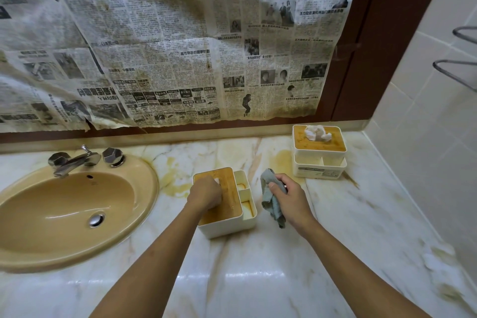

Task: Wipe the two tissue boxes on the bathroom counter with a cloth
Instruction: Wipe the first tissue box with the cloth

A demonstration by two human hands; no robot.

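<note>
1. The near tissue box [227,204] sits on the marble counter [258,279], a short way right of the sink [72,212], with a strip of stained marble between box and basin rim.
2. The left hand [206,195] rests knuckles-up on the box's wooden lid [227,210], fingers curled down around the slot; a bit of white tissue shows just above the knuckles. Whether the fingers pinch that tissue I cannot tell.
3. The box's open side compartments face right, toward the other hand, and its front edge lies well back from the counter's front.
4. The right hand [286,197] is clenched around a grey-blue cloth [271,199], which bunches above the thumb and hangs down below the palm. It is just beside the near box's right wall, apparently not touching it.
5. The far tissue box [319,155] stands at the back right corner, close to the mirror frame's ledge and near the tiled side wall [426,137]. A crumpled tissue [317,133] sticks out of its top.
6. Between the two boxes there is a patch of bare counter with a brownish stain.
7. In front of both hands the counter is broad and open, right up to the viewer.
8. The tap [77,160] stands at the back of the sink, well apart from the hands.
9. Yellowed newspaper [167,46] covers the mirror above.
</note>
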